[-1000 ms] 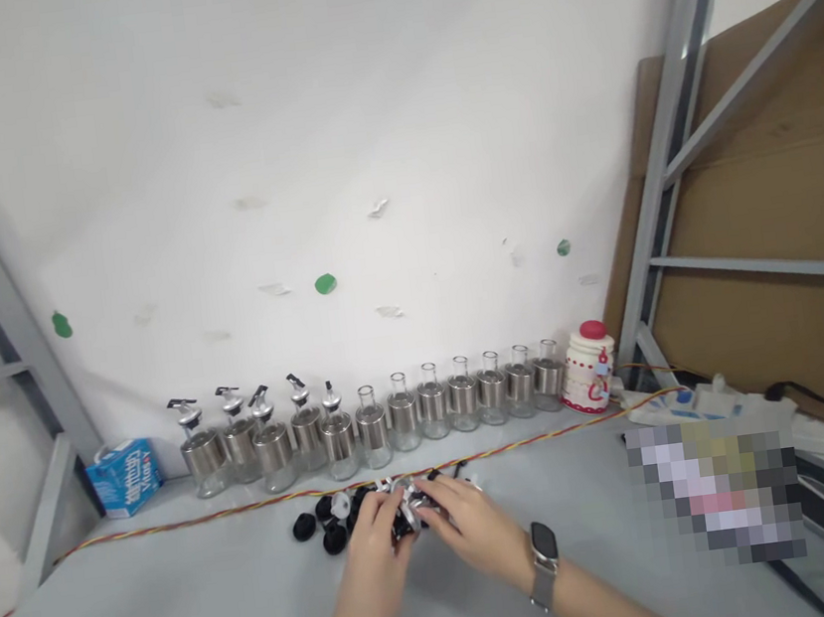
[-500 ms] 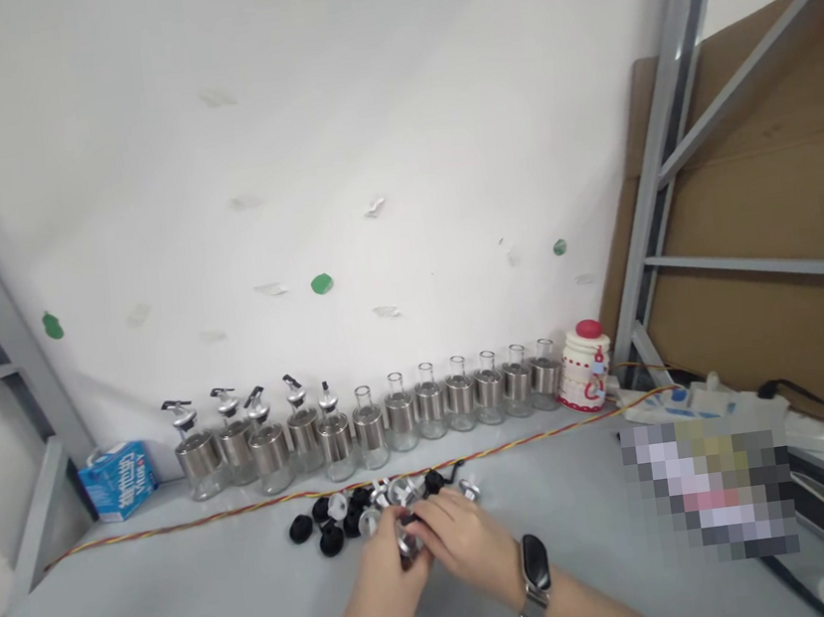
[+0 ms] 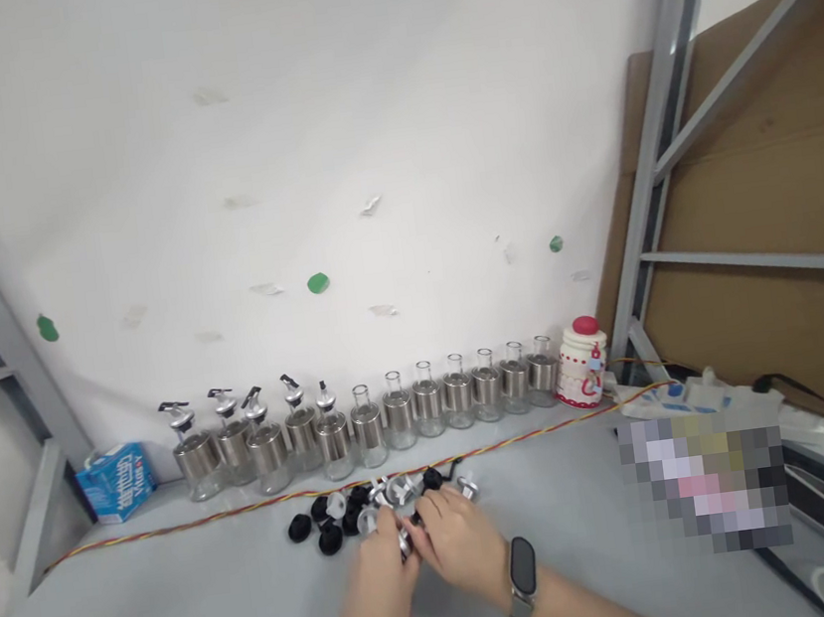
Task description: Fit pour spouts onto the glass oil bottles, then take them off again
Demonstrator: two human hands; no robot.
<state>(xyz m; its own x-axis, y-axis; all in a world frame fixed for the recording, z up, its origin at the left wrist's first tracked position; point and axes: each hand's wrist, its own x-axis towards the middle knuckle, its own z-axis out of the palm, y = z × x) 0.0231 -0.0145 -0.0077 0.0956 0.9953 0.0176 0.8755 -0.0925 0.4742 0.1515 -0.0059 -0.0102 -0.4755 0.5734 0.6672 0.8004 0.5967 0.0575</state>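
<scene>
1. from where i stand, the white wall (image 3: 387,101) takes up most of the view, with torn scraps and green spots stuck to it.
2. a big sheet of brown cardboard (image 3: 762,165) stands at the right, behind the bars of a grey metal frame (image 3: 647,174).
3. the grey worktop (image 3: 193,606) runs up to the wall, and a twisted red and yellow wire (image 3: 242,511) crosses it.
4. behind that wire stands a row of twelve glass bottles (image 3: 399,412) with steel sleeves; the five at the left wear pourer tops, the other seven have bare necks.
5. loose stoppers and pourer parts (image 3: 329,539), black, clear and silvery, lie heaped on the worktop just beyond the hands.
6. a cream jar (image 3: 582,373) with a red lid ends the row at the right.
7. a blue carton (image 3: 118,485) sits at the left, near the frame.
8. the left hand (image 3: 382,570) is closed, its fingers curled around a silvery piece (image 3: 405,547).
9. the right hand (image 3: 465,540), a dark watch (image 3: 523,565) on its wrist, pinches a black bit (image 3: 416,518) with thumb and fingers nearly together.
10. the silvery piece, mostly hidden, is between the two hands, in front of the heap; i cannot tell whether the black bit belongs to it.
</scene>
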